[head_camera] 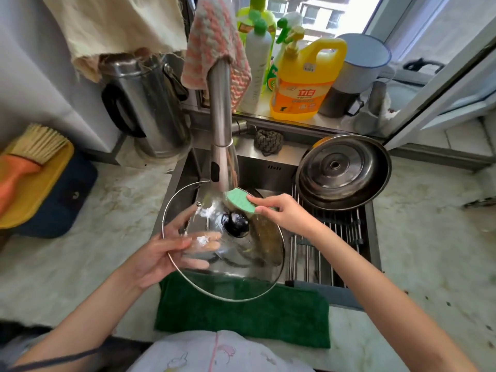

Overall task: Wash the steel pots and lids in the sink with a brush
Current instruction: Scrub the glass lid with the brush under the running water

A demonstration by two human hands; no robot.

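Note:
A round glass lid point(249, 275) with a steel rim and a black knob is held tilted over the sink point(271, 167). My left hand point(166, 251) grips its left rim, fingers showing through the wet glass. My right hand point(279, 210) pinches a green sponge point(239, 201) against the lid's top, just under the faucet point(220, 108), where water runs down. A steel lid point(335, 167) lies upside down in a steel pan point(375, 181) on the drying rack point(335, 237) at the sink's right.
A green towel point(241, 310) hangs over the sink's front edge. A brush point(32, 151) lies on a yellow board at left. A steel kettle point(145, 103) stands behind the sink. Detergent bottles point(303, 79) and a white enamel mug point(359, 60) crowd the sill.

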